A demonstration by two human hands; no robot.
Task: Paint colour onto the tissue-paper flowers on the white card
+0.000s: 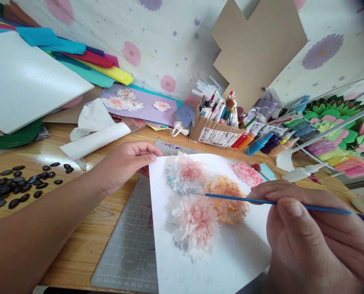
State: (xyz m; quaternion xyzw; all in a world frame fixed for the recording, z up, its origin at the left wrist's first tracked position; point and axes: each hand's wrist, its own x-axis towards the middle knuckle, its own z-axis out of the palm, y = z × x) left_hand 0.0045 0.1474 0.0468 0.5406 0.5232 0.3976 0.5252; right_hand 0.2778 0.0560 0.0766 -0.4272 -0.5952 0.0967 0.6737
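Observation:
My left hand point(133, 161) pinches the upper left corner of a white sheet of paper point(231, 249), which is raised a little off the grey cutting mat point(123, 245). Between the fingers of my right hand point(307, 228) is a thin blue paintbrush point(261, 199). Its tip is close to a ruffled tissue flower point(186, 173) with pink middle and blue edges; whether they touch I cannot tell. Also on the sheet are a pale pink-and-white flower point(197, 224), an orange-yellow flower point(227, 198) and a bright pink one point(247, 173) at the upper right.
Dark smooth pebbles point(16, 185) lie scattered at the left. Behind the sheet stand a cardboard box of pens point(215, 132) and several paint bottles point(258, 143). A purple card with flowers point(151, 116), a white paper roll point(96, 141) and a white glue bottle point(304, 172) surround the work area.

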